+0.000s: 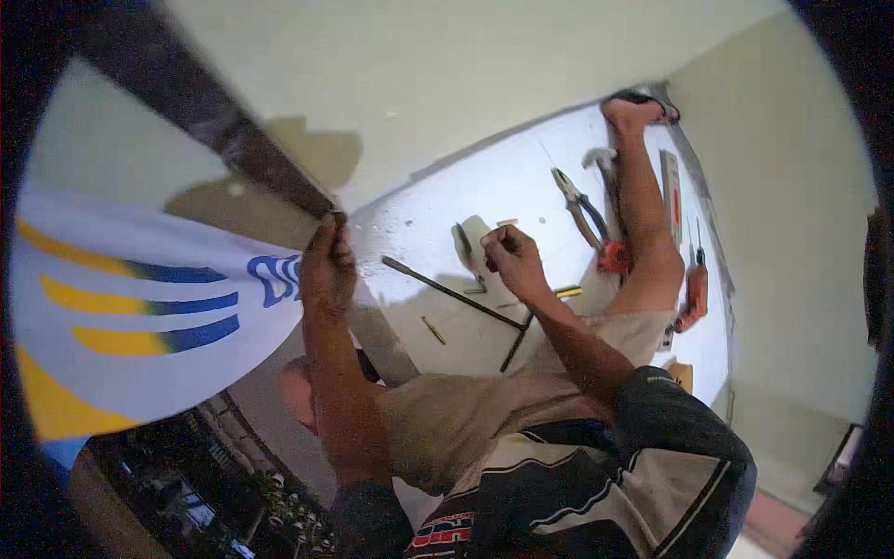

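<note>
My left hand (328, 265) is raised with its fingers closed at the lower end of a long dark strip (247, 149); what they pinch is hidden. A white banner (186, 270) with yellow and blue stripes hangs beside that wrist. My right hand (515, 264) is closed in a pinch above the white surface (410, 317); anything in it is too small to name. Below and left of it lies a long dark T-shaped wrench (447, 292). Near its fingertips is a slim dark tool (465, 247). A yellow-handled screwdriver (568, 292) lies partly behind my right forearm.
Pliers (589, 219), a claw hammer (601, 158) and a red tape measure (613, 256) lie beside my outstretched leg (643, 196). Beyond the leg are a spirit level (670, 191) and a red-handled tool (695, 293). A small brass-coloured piece (434, 329) lies left. Pale walls (792, 186) rise around.
</note>
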A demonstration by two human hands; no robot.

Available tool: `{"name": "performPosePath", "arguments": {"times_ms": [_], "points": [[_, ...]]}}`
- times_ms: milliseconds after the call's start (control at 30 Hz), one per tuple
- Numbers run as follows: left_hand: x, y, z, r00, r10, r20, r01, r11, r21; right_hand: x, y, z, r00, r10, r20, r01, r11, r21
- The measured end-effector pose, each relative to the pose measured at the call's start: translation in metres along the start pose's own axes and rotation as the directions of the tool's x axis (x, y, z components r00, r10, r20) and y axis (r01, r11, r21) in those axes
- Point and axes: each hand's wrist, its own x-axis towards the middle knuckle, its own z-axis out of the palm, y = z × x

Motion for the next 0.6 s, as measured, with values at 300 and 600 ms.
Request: {"name": "performPosePath", "arguments": {"times_ms": [300, 600], "points": [[-0.018, 0.004, 0.046, 0.955, 0.192, -0.224, -0.062, 0.873, 0.484, -0.039, 0.013, -0.035, 0.975, -0.198, 0.104, 0.211, 0.651, -0.729], [-0.011, 0.003, 0.025, 0.998, -0.001, 0.07, -0.007, 0.992, 0.125, -0.061, 0.043, 0.022, 0.888, -0.175, 0.425, 0.458, 0.262, -0.85]]}}
